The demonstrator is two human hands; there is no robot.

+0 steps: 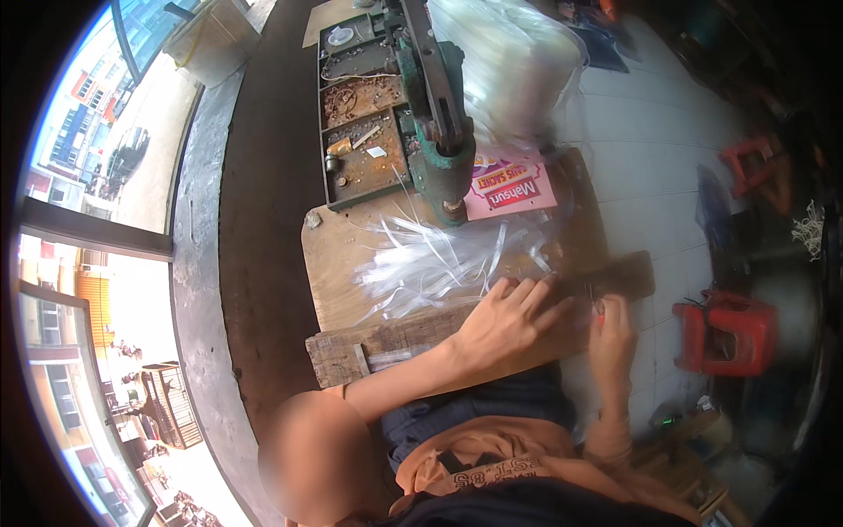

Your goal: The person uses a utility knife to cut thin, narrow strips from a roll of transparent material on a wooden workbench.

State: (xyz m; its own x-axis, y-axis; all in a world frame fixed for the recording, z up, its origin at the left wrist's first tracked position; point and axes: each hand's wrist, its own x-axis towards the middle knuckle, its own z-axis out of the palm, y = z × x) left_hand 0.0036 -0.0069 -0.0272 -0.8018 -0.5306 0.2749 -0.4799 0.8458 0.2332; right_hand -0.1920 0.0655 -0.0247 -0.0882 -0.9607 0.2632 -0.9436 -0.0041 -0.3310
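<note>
My left hand (514, 321) reaches across a thick wooden plank (408, 332), its fingers bent down and curled. Whatever they pinch or press is hidden beneath them. Just beyond the fingers lies a loose pile of clear-white plastic strips (421, 259) on a wooden board. To the right, my right hand (612, 338) is closed around a small red-handled tool (600, 314) over the plank's right part. Only a bit of red shows between the fingers, and blur hides the tool's working end. The two hands are apart, a short way from each other.
A green metal hand press (443, 162) stands beyond the strips, beside a compartmented tray (364, 162) of small parts. A pink printed box (514, 186) and a large clear plastic bundle (514, 75) sit behind. Red stools (727, 334) stand on the tiled floor at right.
</note>
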